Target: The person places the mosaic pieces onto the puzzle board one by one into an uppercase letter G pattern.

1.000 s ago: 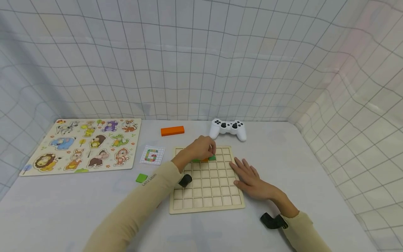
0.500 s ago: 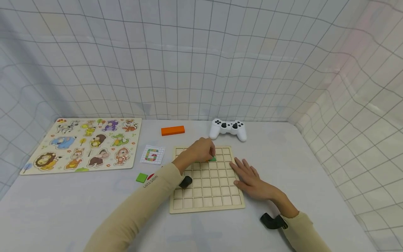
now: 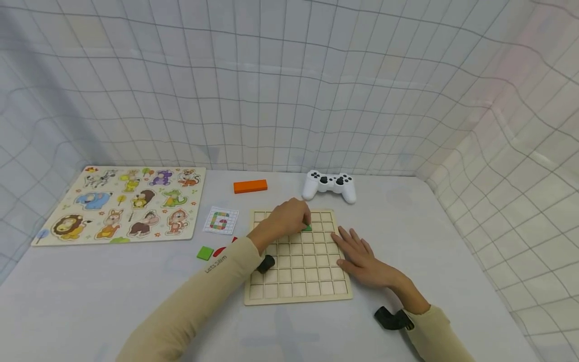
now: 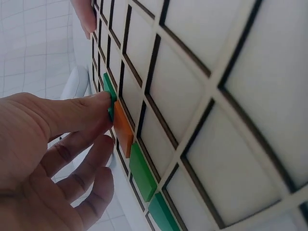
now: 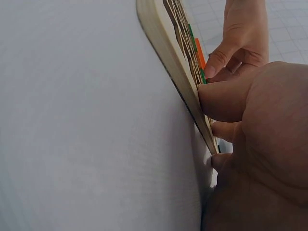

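Board (image 3: 299,289), pale wood, gridded: one row of tiles toward its 12 o'clock side. In the left wrist view the row ran: dark green tile (image 4: 107,82), orange tile (image 4: 123,129), light green tile (image 4: 142,172), second dark green tile (image 4: 163,212). Whether all sat flush could not be told.

Left hand (image 3: 288,218): one, over the board at 12 o'clock from its centre; thumb and forefinger clamped on the dark green tile at the row's end, remaining fingers bent and holding nothing.

Right hand (image 3: 360,259): one, at 3 o'clock; fingers apart and extended, fingertips and thumb touching the board's edge.

Loose items, by clock from the board's centre. At 9: green square (image 3: 205,253), with red piece (image 3: 219,251) just beside it, near the sleeve (image 3: 194,301). At 10: pattern card (image 3: 221,220). At 11: orange block (image 3: 250,186). At 1: white controller (image 3: 329,186). Between 9 and 10, well apart: puzzle (image 3: 197,201) with animal figures in rows.

Changes: a second earlier, orange and green tiles showed beneath the left hand in the head view; the hand now covered all but part of one green tile. The red piece, earlier hidden by the sleeve, had come into sight. The right hand had kept its place.
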Demonstrator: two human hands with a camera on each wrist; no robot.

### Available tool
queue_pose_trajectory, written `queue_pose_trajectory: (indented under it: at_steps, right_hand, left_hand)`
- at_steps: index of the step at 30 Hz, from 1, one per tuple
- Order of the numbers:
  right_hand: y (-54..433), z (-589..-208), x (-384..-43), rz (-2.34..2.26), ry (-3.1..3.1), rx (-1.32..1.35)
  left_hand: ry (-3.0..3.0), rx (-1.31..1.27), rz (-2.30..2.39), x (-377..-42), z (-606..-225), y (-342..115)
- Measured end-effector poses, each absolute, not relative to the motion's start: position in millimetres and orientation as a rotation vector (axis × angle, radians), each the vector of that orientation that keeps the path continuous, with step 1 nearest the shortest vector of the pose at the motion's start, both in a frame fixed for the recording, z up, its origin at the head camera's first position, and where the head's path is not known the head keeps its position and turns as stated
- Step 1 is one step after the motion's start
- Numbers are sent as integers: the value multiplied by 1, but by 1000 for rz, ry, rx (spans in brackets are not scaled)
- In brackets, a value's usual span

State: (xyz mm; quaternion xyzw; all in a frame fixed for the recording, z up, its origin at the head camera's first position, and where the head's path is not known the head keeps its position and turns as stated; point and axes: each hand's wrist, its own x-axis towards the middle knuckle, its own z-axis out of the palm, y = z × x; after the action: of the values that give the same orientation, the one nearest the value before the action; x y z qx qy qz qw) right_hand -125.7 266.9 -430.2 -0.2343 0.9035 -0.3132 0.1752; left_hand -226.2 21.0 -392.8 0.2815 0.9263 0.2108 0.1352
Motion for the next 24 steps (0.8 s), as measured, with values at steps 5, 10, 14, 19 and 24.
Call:
queue_pose_trajectory:
  at_steps: [5, 10, 14, 19, 24]
  right_hand:
    - [267, -431, -124, -888, 2562, -656]
    - [268, -433, -124, -889, 2571, -653]
    - [268, -433, -123, -896, 2571, -651]
    - [267, -432, -124, -898, 2566, -656]
    - [265, -432, -125, -893, 2570, -671]
  left_hand:
    - [2678, 867, 605, -223, -394, 18]
    - [2675, 926, 635, -218, -395, 10]
    - [2680, 953, 678, -211, -391, -2]
    - [2699, 994, 736, -197, -383, -28]
    - [2711, 966, 805, -181, -380, -65]
